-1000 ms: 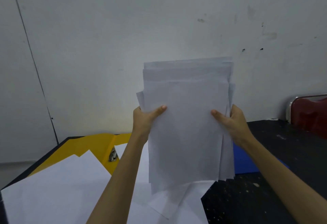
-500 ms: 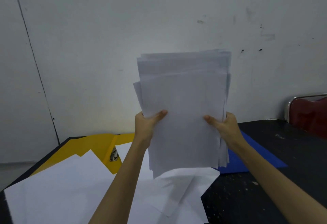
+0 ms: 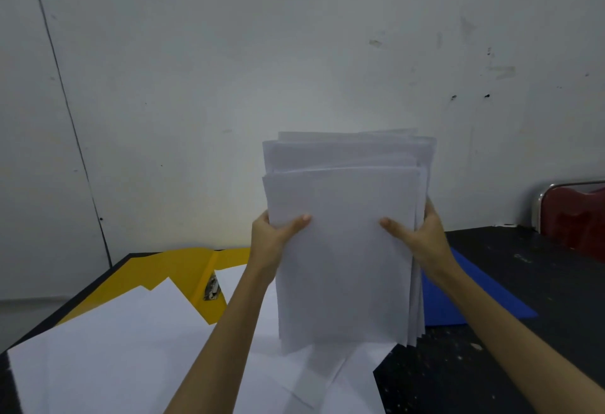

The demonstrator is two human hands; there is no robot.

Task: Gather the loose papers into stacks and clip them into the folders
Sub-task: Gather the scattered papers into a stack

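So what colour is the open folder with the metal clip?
Yellow folder, lying open at the table's far left; the head view shows it.

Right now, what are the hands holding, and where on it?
Both hold one stack of papers upright: the left hand grips its left edge, the right hand its right edge, about mid-height, thumbs on the front sheet.

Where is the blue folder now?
In the head view, the blue folder lies flat on the black table, right of centre, partly hidden behind the held paper stack.
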